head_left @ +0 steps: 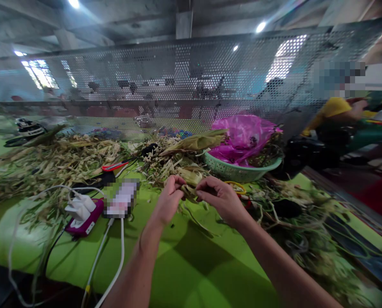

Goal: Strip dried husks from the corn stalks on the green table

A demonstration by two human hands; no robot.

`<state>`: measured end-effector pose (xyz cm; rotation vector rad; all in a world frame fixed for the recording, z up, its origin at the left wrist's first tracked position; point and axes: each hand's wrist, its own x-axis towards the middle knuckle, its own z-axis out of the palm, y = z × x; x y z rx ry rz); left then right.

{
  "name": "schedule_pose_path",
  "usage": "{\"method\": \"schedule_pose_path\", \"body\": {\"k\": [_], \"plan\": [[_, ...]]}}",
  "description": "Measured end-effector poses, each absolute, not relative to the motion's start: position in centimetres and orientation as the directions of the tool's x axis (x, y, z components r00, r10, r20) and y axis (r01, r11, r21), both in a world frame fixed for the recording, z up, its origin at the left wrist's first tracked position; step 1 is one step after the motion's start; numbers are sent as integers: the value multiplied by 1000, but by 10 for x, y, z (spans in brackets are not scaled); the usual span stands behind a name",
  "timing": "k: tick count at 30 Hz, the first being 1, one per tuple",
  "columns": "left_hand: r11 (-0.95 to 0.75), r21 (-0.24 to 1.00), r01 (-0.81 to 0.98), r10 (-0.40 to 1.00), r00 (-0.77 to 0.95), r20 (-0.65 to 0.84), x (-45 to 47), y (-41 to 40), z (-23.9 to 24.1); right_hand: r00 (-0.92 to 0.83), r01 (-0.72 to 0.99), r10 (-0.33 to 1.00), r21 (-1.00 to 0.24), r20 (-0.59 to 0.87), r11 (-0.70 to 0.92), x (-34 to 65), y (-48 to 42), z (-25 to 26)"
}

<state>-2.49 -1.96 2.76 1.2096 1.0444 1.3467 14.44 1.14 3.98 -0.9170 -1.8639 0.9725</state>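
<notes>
My left hand (173, 191) and my right hand (215, 194) meet over the green table (236, 265), their fingers pinched on a dried corn husk (189, 192). The strip spans the short gap between my fingertips, and a thin end trails below it. Just behind lies a pile of husk scraps (174, 164), with one large folded corn husk (194, 141) on top. To the right of that stands a green plastic basket (232, 171) holding a bright pink plastic bag (242, 137).
Left of my hands are a phone (123, 199) with white cables, a purple power strip (86, 222) with white plugs, and a red utility knife (114, 166). More husks (66, 164) cover the left. A perforated metal screen (159, 85) closes the back. At right sits a person in a yellow sleeve (332, 111).
</notes>
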Motion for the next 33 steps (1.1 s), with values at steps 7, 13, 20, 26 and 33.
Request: {"method": "schedule_pose_path", "body": {"k": [7,13,20,26,33], "plan": [[-145,989,-36,989,-24,144,-26,-19,27,-456,341,801,-756,387,559,147,11,44],[-169,986,0,985,-23,169,-26,-19,27,-466,341,814,-778,347,527,149,13,45],[-245,969,-11,966,79,245,-26,-19,29,-454,416,801,-702,390,578,149,13,43],[-233,972,42,969,89,229,-26,-21,34,-429,443,753,-610,500,657,144,8,45],[-197,980,6,980,17,197,-26,-13,18,-353,425,779,-652,519,627,140,7,39]]}}
